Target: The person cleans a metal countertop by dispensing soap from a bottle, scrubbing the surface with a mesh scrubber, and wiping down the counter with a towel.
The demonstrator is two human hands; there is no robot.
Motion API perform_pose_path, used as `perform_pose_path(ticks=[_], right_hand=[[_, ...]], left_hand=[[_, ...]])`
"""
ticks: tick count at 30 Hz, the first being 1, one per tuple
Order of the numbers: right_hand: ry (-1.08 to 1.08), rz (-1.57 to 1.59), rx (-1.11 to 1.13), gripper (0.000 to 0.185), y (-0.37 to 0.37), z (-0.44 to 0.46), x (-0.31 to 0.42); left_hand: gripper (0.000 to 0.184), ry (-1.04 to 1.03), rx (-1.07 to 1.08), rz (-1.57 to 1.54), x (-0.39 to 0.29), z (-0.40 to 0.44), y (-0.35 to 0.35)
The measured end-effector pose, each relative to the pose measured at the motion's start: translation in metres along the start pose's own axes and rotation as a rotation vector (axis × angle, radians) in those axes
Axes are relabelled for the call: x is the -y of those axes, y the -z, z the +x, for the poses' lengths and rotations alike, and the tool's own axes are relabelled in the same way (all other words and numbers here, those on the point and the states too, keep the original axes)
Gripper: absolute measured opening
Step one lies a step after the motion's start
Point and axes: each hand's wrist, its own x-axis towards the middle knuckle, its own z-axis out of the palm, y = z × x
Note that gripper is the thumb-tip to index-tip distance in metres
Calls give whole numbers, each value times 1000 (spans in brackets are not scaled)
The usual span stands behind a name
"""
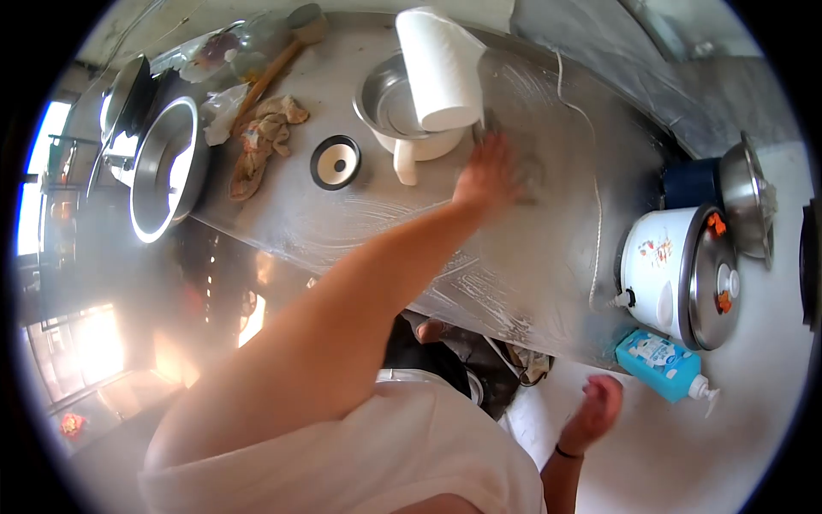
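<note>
My left hand [492, 170] reaches across to the metal countertop [368, 227], palm down, just right of a metal bowl [390, 98]. Its fingers are smeared by motion, and a blurred grey patch lies around them; I cannot make out whether they hold anything. White streaks like suds mark the countertop. A white paper-like roll [441, 73] leans over the bowl, which sits in a white base with a handle [406, 163]. At the lower right, my right hand [595, 407] is off the countertop, its fingers curled together with nothing visible in them.
A round black-rimmed lid [335, 163] and a crumpled cloth [264, 141] lie to the left, near a metal basin [171, 167]. On the right are a white cooker [664, 265], its cord [595, 197], a blue pump bottle [659, 364] and a steel bowl [745, 201].
</note>
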Motion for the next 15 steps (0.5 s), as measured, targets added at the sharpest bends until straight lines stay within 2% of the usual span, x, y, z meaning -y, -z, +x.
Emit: perform_pose_path(ticks=[1,3,5,9,12,15], right_hand=[[-37,33,50,13,-27,7,8],[123,19,224,16,-75,31,29],[97,75,389,24,-126,59,54],[46,205,539,46,-236,96,63],[-8,181,535,44,-303,119,71],[-99,174,635,39,-341,136,79]], left_hand=[[71,-122,6,40,0,-28,3],[72,-210,-57,-83,19,-81,7],[74,-218,-30,-87,41,-121,20],[77,-200,17,-100,93,-177,41],[74,-157,12,-86,124,-193,49],[76,-173,10,-86,134,-194,49]])
